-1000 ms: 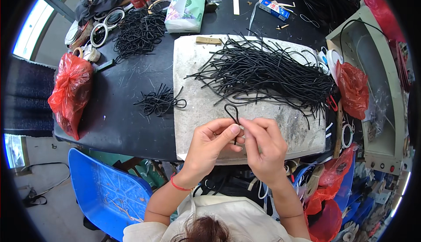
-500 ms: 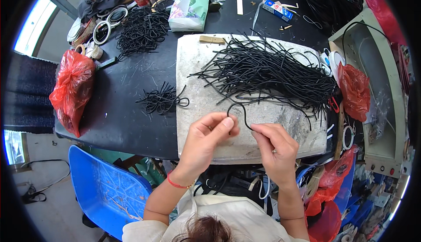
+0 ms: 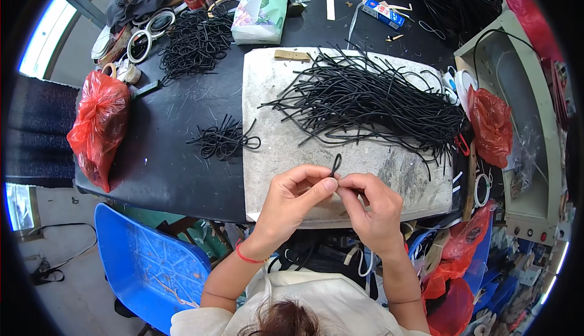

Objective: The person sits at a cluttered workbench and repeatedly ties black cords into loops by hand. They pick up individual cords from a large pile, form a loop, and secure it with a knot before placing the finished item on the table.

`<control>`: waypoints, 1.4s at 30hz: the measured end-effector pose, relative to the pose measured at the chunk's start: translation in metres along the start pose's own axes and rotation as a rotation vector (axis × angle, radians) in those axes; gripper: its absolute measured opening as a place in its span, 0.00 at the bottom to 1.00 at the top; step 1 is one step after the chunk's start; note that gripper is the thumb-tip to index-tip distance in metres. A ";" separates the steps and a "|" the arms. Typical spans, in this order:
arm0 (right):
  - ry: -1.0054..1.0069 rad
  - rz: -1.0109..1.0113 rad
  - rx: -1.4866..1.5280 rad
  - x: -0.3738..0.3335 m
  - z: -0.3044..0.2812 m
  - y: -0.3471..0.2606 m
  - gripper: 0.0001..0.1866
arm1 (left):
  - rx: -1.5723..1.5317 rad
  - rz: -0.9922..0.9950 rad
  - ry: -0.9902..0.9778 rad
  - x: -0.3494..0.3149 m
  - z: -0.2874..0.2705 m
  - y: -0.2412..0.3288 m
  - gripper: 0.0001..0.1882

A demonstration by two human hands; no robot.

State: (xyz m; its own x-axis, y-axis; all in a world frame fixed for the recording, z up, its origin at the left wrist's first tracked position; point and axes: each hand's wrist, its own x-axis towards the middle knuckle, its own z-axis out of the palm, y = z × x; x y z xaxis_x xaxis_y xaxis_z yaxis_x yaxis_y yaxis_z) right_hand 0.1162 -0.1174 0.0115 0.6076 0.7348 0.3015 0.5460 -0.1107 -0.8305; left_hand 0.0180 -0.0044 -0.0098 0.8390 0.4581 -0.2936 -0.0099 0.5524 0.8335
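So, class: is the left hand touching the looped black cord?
Touching: in the head view, the left hand pinches the black cord just below its loop.

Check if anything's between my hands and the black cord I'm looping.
Nothing visible is. Your left hand pinches the black cord just below its small loop, and your right hand is right there too, though its exact grip is hidden. The large bundle of black cords lies beyond the loop, not in between.
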 end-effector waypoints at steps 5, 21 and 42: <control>0.001 -0.079 -0.118 -0.003 -0.012 0.012 0.11 | -0.448 -0.088 0.008 0.002 -0.004 0.015 0.06; 0.044 -0.158 -0.110 0.001 -0.004 0.009 0.11 | -0.094 -0.268 -0.082 0.001 -0.003 0.014 0.07; -0.149 -0.031 -0.055 0.003 -0.015 0.004 0.06 | 0.068 -0.033 -0.165 -0.001 -0.001 0.019 0.14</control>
State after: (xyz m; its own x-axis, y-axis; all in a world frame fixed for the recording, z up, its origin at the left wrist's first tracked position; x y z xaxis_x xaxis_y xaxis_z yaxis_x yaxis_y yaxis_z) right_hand 0.1288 -0.1256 0.0159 0.5001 0.8291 0.2500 0.5962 -0.1203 -0.7938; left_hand 0.0162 0.0065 0.0057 0.9160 0.3173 -0.2456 0.0513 0.5145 0.8559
